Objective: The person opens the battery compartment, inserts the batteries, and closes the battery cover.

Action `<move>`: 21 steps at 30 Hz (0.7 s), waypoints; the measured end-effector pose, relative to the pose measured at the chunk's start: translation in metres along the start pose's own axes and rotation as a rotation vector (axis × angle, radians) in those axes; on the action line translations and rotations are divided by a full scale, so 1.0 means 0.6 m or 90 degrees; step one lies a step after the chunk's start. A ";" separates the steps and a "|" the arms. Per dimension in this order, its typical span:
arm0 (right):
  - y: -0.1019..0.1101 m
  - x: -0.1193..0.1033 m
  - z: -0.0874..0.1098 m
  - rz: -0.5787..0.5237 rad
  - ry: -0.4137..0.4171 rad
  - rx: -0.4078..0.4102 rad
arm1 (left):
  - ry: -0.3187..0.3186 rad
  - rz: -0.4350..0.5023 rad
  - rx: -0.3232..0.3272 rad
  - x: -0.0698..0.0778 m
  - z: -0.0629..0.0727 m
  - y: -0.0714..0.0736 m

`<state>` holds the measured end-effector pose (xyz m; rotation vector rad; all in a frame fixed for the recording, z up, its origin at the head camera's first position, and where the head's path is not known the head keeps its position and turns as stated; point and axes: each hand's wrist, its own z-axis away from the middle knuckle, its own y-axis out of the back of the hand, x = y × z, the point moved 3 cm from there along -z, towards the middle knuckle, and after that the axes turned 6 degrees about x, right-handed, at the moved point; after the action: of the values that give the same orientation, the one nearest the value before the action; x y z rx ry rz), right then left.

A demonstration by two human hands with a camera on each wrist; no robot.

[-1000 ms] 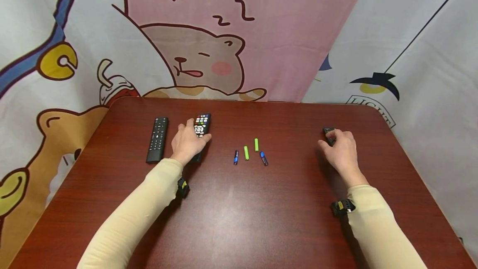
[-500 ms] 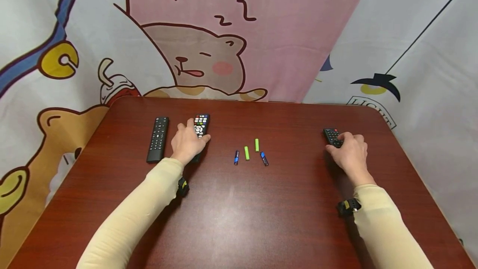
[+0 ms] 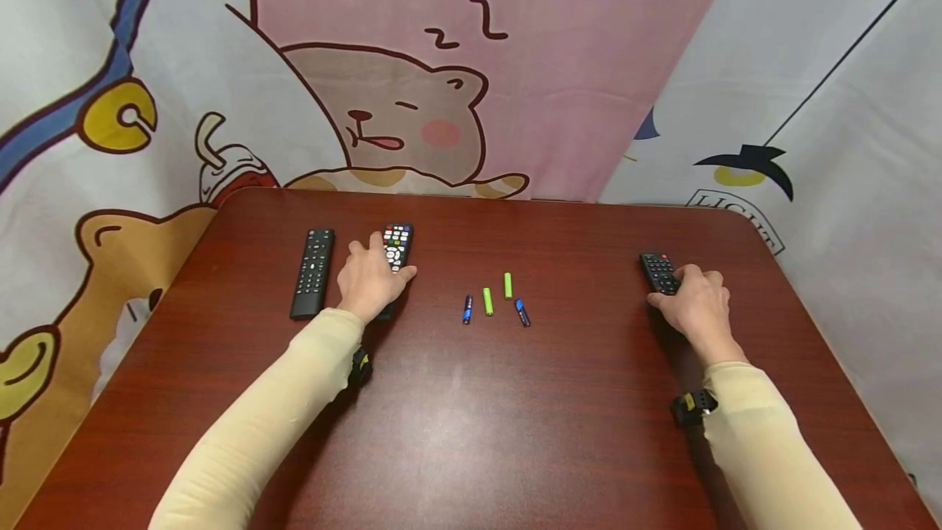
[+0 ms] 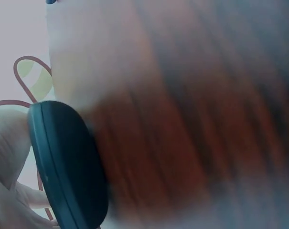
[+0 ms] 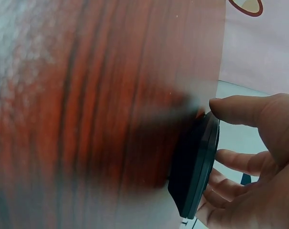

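In the head view my left hand (image 3: 365, 280) lies over a black remote control (image 3: 397, 244) with white and coloured buttons, gripping it between thumb and fingers. Its lower part is mostly hidden under the hand. The left wrist view shows the rounded end of this remote (image 4: 70, 167) with the hand behind it. On the right, my right hand (image 3: 695, 305) holds a smaller black remote control (image 3: 657, 270) with a red button by its near part. In the right wrist view the thumb (image 5: 240, 110) is at one edge of that remote and the fingers (image 5: 242, 162) are at its other side.
A third black remote (image 3: 312, 272) lies left of my left hand. Mid-table lie two green batteries (image 3: 488, 302) and two blue ones (image 3: 522, 312), loosely grouped. Behind the brown table (image 3: 471, 415) hangs a printed cartoon curtain (image 3: 589, 64).
My right hand has shifted right and slightly nearer me, uncovering more of the small remote's buttons. My left hand keeps its place on its remote. The batteries lie as before.
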<state>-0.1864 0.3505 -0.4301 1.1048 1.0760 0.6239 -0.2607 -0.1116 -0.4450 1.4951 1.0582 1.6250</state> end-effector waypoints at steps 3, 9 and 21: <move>0.000 0.000 0.000 0.005 0.001 -0.008 | 0.000 -0.004 -0.002 0.000 0.000 0.000; 0.000 0.004 -0.003 0.012 0.011 -0.020 | -0.005 -0.005 -0.012 -0.001 0.001 0.003; -0.002 -0.003 -0.004 -0.056 0.052 0.020 | -0.011 -0.011 -0.009 0.003 0.002 0.009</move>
<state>-0.1892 0.3495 -0.4310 1.0607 1.2021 0.5880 -0.2597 -0.1122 -0.4395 1.4845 1.0462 1.6016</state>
